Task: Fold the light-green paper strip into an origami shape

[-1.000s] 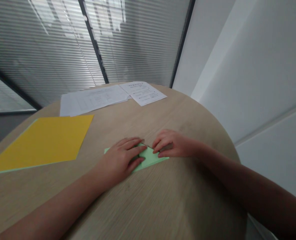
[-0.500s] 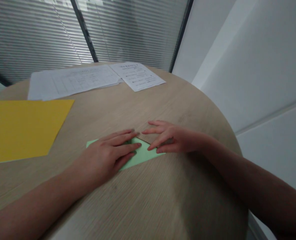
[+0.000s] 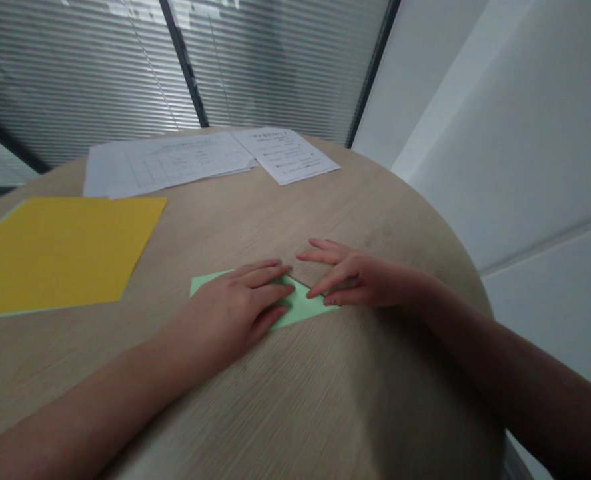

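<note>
A folded piece of light green paper (image 3: 302, 307) lies on the wooden table, its right end narrowing to a point. My left hand (image 3: 242, 297) rests flat over its left and middle part, fingers stretched to the right, covering much of it. At the paper's right end is my right hand (image 3: 352, 273), fingers spread. Its index fingertip touches or hovers just over the slanted upper edge, and its thumb is by the pointed tip. Nothing is gripped in either hand.
Yellow paper (image 3: 65, 253), with a light green edge showing beneath, lies on the left of the round table (image 3: 285, 407). Printed white sheets (image 3: 175, 163) lie at the far edge, with another printed sheet (image 3: 290, 157) beside them. Window blinds and a white wall stand beyond.
The whole view has shifted, so table and papers appear farther right. My left hand still lies on the green paper; my right fingers have moved slightly along its slanted edge toward the tip.
</note>
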### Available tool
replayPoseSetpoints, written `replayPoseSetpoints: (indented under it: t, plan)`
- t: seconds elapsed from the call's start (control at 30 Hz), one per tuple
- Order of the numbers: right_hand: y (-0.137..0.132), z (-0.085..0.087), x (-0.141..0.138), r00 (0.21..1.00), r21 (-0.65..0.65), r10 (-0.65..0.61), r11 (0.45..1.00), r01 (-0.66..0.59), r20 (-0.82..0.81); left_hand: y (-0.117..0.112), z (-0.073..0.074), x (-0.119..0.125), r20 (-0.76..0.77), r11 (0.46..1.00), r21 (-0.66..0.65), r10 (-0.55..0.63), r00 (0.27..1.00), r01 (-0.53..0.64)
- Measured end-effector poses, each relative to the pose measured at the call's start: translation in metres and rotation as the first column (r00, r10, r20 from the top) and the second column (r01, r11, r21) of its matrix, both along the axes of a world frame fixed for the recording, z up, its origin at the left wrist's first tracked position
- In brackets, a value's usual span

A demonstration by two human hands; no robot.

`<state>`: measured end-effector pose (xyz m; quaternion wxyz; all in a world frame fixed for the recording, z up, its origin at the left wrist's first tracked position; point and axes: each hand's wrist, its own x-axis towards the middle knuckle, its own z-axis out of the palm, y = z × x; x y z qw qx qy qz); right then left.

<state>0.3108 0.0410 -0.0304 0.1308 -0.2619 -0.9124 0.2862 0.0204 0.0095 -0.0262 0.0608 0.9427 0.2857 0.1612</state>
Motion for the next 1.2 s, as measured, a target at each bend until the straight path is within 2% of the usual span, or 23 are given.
replayPoseSetpoints:
  t: [0.2,0.47,1.2]
  plan:
    - [-0.0003,0.0035,0.002,1.0,-0.031,-0.001,1.0,0.001,-0.007,-0.0025,-0.0082,-0.0003,0.079,0.999,0.027,0.018,0.997,-0.02]
    - [-0.0022,0.0067,0.004,1.0,-0.051,0.003,0.999,-0.004,-0.019,-0.0031,-0.0067,-0.0021,0.1,0.999,0.013,0.034,0.994,-0.036]
    - [0.0024,0.0005,0.0013,0.997,0.043,0.002,0.999,-0.005,0.073,-0.0027,-0.0091,-0.004,0.078,0.999,0.012,0.041,0.996,-0.042]
